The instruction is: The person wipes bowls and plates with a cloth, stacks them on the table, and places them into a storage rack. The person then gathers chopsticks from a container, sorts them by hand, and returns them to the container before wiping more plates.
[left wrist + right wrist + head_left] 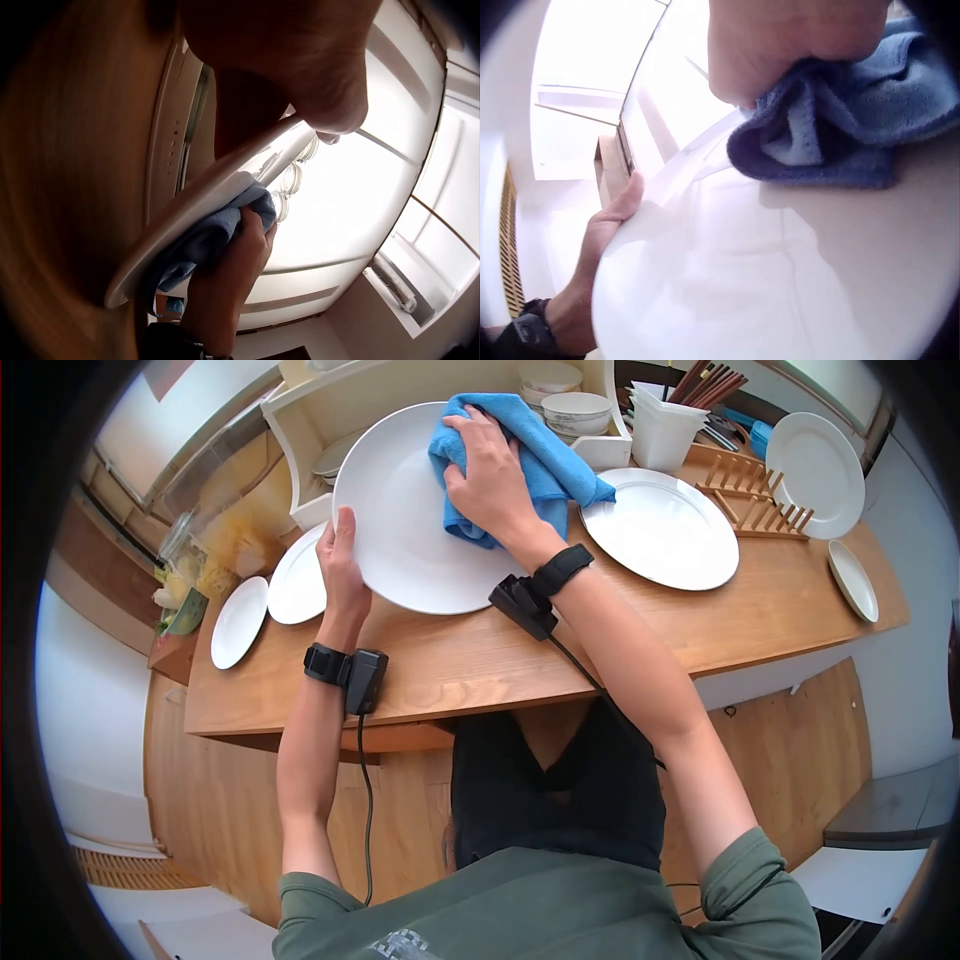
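at a wooden table (450,670), a seated person holds a large white plate (400,530) and a blue cloth (555,475). beyond the plate, a cream shelf unit (345,392) has stacked bowls (576,412) at its right end and some dishware (335,458) at its left. just right of it, a white holder (665,442) contains brown chopsticks (712,385), tips up. near the holder is a wooden dish rack (755,500); an upright white plate (818,475) stands at its far right, though whether it sits in the slots is hard to say. a glass jar (182,545) is at the far left, its contents unclear.

the large plate hides part of the shelf, and the shelf's top is cut off by the frame. the left wrist view is dark below and glaring above; in the right wrist view the right hand's fingertips are mostly hidden.

the left hand (345,575) grasps the plate's left rim, thumb on the upper face, fingers behind it. the right hand (492,485) grips the bunched cloth, which lies beneath the palm against the plate's upper right face. the plate is raised and tilted between the hands, with a flat oval plate (665,530) on the table just to its right.
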{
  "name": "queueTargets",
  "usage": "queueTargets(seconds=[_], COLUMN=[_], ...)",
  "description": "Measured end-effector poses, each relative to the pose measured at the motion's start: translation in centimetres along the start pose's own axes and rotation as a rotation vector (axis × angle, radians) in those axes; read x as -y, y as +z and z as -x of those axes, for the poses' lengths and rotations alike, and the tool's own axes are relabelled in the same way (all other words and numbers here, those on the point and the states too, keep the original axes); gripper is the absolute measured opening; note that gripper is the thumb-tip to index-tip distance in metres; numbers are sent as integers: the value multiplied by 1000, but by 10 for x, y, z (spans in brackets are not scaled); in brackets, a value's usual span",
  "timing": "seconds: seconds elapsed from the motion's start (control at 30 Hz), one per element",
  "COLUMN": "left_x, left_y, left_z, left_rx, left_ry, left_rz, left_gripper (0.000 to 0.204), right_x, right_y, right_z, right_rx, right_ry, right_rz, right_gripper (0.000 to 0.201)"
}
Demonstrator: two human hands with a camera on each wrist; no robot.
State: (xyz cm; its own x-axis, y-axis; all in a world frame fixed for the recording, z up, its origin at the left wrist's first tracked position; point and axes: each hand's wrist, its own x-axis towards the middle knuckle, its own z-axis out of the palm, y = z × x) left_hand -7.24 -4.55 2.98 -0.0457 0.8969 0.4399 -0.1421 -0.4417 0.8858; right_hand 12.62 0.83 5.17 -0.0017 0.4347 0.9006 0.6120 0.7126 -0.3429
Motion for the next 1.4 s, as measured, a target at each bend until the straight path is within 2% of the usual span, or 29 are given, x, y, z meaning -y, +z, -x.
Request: queueTargets(seconds=[0.1,0.23,0.33,0.5,0.57,0.6,0.63,0.7,0.73,0.83,0.93,0.97,1.03,1.07,1.1,1.17,1.3,1.37,1.4], left_x=[-5,-4,4,3,4,2,3,3,-3,-4,-6,-6,-3,-2,-2,-7,3,4,7], left_y=[8,8,4,5,4,2,-1,-8,2,4,4,3,5,6,6,10,-3,2,-3], left_z=[3,5,0,-1,-2,-2,-3,-5,-1,0,1,1,0,-1,-1,1,-1,-4,-6], left_rx=[-26,-63,-116,-123,-147,-112,-111,-27,-76,-82,-78,-77,-85,-91,-88,-61,-53,-171,-143], left_ry=[33,35,-15,-3,27,58,57,-7,6,14,-18,-40,-23,-6,-6,42,-19,-2,-15], left_rz=[-73,-106,99,120,45,5,7,-106,-64,-51,-42,-19,-21,-22,-24,-81,-90,57,173], left_gripper=[53,64,73,71,69,60,60,49,42,43,46,47,49,52,52,56,62,64,63], right_x=[17,63,89,89,83,79,73,60,48,12,-12,-11,-7,-4,0,18,63,82,86], right_y=[15,22,17,12,14,14,15,15,16,7,-5,-3,1,4,8,13,17,15,7], right_z=[-2,10,30,31,24,20,16,6,4,-1,4,6,7,5,4,4,23,33,37], right_rx=[-21,145,220,283,226,197,198,103,75,10,27,31,35,30,26,35,244,298,349], right_ry=[46,-59,-183,-205,-299,-316,-315,-263,-199,-51,-23,-22,90,103,105,0,-227,-242,-239], right_rz=[-163,-311,-387,-400,-357,-296,-294,-93,-39,7,94,92,23,-94,-94,-230,-335,-400,-409], right_gripper=[52,52,50,51,49,47,47,47,48,41,46,46,49,52,52,51,54,53,52])
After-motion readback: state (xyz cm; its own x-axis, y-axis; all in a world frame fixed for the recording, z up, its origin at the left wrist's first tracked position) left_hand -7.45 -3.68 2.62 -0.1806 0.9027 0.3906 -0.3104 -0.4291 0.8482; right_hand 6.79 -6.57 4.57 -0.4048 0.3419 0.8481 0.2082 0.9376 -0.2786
